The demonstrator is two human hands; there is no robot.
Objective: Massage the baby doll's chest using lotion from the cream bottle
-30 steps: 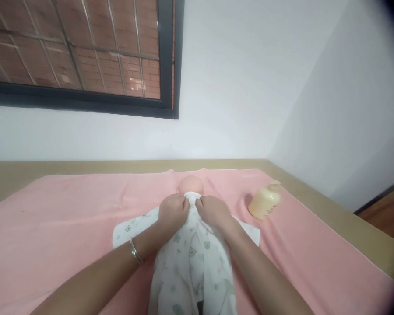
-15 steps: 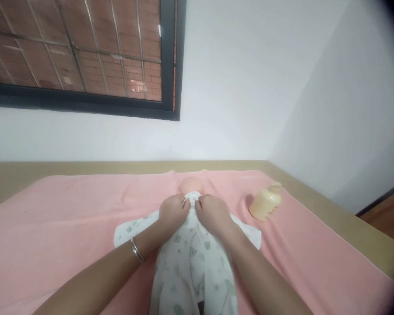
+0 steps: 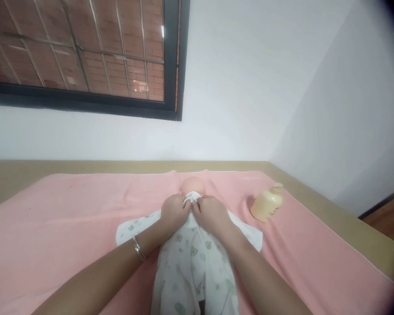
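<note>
A white baby garment [image 3: 193,253] with a green animal print lies on a pink blanket, its sleeves spread to both sides. Above its collar shows the rounded, skin-toned head of a doll [image 3: 193,185]; the rest of the doll is covered. My left hand [image 3: 175,213], with a silver bangle at the wrist, pinches the cloth at the neckline. Close beside it, my right hand [image 3: 212,213] is also closed on the neckline, thumb and fingers pressed together. White fabric bunches between the two hands.
The pink blanket [image 3: 79,210] covers most of a tan surface [image 3: 315,199]. To the right, a pale yellow bottle [image 3: 267,204] lies tilted on the blanket. A white wall [image 3: 230,87] and a dark-framed barred window [image 3: 172,65] rise behind.
My hands have drawn slightly closer at the neckline, and the cloth between them is more bunched. The view has shifted a little. The bottle stays in place.
</note>
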